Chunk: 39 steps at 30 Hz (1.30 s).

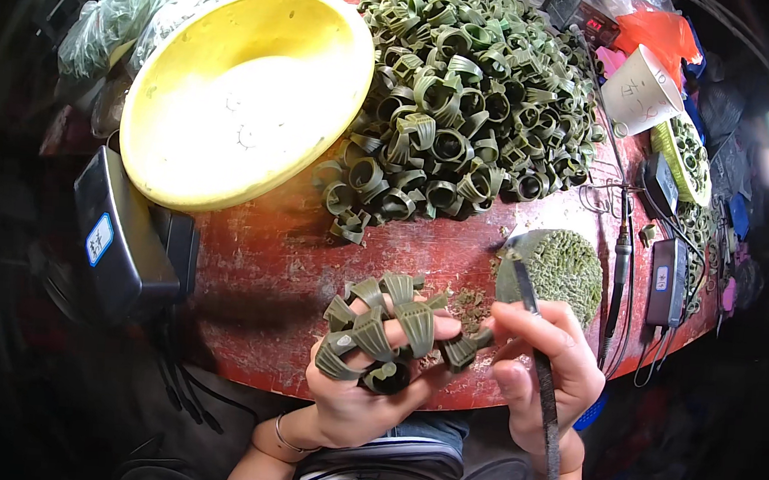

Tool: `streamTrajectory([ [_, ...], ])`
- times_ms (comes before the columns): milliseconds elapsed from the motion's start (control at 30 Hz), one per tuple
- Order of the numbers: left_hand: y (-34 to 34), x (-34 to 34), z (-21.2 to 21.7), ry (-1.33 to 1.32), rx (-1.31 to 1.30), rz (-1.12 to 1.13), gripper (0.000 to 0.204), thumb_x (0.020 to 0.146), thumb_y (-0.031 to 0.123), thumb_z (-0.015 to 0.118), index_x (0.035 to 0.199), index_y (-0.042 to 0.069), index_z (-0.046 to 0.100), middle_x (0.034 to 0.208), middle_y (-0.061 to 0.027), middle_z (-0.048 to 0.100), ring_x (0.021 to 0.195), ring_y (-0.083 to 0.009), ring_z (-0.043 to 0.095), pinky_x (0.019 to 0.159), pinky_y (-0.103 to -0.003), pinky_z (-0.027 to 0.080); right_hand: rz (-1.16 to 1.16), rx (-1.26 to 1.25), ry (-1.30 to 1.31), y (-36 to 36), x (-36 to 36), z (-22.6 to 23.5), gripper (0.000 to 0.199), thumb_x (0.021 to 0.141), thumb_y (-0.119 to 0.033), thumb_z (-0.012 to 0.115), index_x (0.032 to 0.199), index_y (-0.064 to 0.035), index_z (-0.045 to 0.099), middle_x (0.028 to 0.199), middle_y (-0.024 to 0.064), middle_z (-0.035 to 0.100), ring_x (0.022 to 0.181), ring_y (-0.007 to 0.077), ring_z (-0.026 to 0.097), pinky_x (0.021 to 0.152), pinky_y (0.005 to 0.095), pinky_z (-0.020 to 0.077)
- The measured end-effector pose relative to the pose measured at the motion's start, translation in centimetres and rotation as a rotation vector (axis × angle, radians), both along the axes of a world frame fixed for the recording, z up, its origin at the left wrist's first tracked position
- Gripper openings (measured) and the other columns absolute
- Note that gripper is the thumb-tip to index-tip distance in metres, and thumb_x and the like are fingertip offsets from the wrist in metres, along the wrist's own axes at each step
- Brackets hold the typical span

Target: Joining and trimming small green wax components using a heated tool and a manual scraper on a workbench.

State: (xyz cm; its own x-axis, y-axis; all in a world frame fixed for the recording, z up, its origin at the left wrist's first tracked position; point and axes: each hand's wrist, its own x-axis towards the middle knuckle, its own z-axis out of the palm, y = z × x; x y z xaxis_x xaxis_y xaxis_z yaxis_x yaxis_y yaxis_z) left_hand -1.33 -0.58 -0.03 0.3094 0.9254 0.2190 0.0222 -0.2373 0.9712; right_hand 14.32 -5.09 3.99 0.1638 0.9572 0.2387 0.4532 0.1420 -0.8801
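My left hand [346, 407] is held over the near edge of the red table, with several olive-green ring models [416, 324] worn on its fingers. Between its thumb and fingertips it pinches another green ring [460, 352], tilted toward the right. My right hand [554, 368] grips a long, thin, dark flat file [548, 421], standing almost upright with its tip leaning left. Fingers of the right hand are close to the pinched ring; whether they touch it I cannot tell. Green crumbs lie on the table just beyond the hands.
A large heap of green rings [474, 104] covers the back of the red table [265, 294]. A yellow basin [253, 200] is at left, beside a dark metal box [135, 231]. A rough-topped green block [561, 268], a cabled tool [622, 248], a paper cup [640, 93] and a small box [667, 282] stand right.
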Motion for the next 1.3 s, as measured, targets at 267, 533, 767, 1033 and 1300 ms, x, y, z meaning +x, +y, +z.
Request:
streamTrajectory([
  [267, 1.7, -1.2, 0.3, -0.352, 0.325, -0.428, 0.053, 0.059, 0.012, 0.08, 0.107, 0.003, 0.058, 0.093, -0.009, 0.064, 0.086, -0.029, 0.061, 0.08, -0.031, 0.047, 0.22, 0.069, 0.281, -0.5, -0.1, 3.7, 0.024, 0.075, -0.015, 0.067, 0.085, 0.0059, 0.06, 0.076, 0.0162, 0.06, 0.072, 0.0225, 0.055, 0.065, 0.0313, 0.0441],
  [533, -0.3, -2.9, -0.3, -0.843, -0.886, -0.441, 0.034, 0.071, -0.001, 0.067, 0.103, 0.001, 0.056, 0.11, -0.0108, 0.054, 0.094, -0.0153, 0.054, 0.076, -0.029, 0.045, 0.076, -0.116, 0.031, 2.1, -0.7, 1.7, 0.025, 0.07, 0.004, 0.065, 0.095, -0.0005, 0.063, 0.079, 0.0108, 0.058, 0.06, 0.0166, 0.056, 0.053, 0.0261, 0.0449],
  [767, 0.6, -1.2, 0.3, -1.117, -1.102, -0.541, 0.027, 0.085, 0.009, 0.054, 0.111, 0.004, 0.051, 0.103, -0.0151, 0.055, 0.082, -0.0172, 0.055, 0.058, -0.024, 0.042, -0.06, 0.107, -0.771, 7.9, 1.9, -1.3, 0.016, 0.07, 0.0, 0.063, 0.086, -0.0019, 0.06, 0.077, 0.0121, 0.045, 0.07, 0.0267, 0.048, 0.058, 0.0359, 0.0405],
  [1033, 1.2, -1.0, 1.3, -0.933, -0.813, -0.367, 0.017, 0.085, 0.009, 0.055, 0.1, 0.002, 0.053, 0.089, -0.0122, 0.057, 0.072, -0.0143, 0.055, 0.052, -0.021, 0.042, -0.057, 0.135, -0.657, 7.7, 2.4, -1.2, 0.019, 0.066, -0.002, 0.065, 0.081, -0.0035, 0.055, 0.081, 0.0117, 0.047, 0.076, 0.0283, 0.05, 0.063, 0.0363, 0.0422],
  [1300, 1.8, 0.0, 3.6, -0.454, -0.463, -0.162, 0.012, 0.084, 0.008, 0.057, 0.093, 0.001, 0.057, 0.075, -0.0035, 0.059, 0.057, -0.0019, 0.048, 0.05, -0.016, 0.039, -0.008, 0.109, -0.359, 5.2, 2.4, -0.4, 0.019, 0.066, 0.005, 0.062, 0.08, -0.0012, 0.051, 0.076, 0.0115, 0.049, 0.064, 0.0248, 0.055, 0.056, 0.0301, 0.0443],
])
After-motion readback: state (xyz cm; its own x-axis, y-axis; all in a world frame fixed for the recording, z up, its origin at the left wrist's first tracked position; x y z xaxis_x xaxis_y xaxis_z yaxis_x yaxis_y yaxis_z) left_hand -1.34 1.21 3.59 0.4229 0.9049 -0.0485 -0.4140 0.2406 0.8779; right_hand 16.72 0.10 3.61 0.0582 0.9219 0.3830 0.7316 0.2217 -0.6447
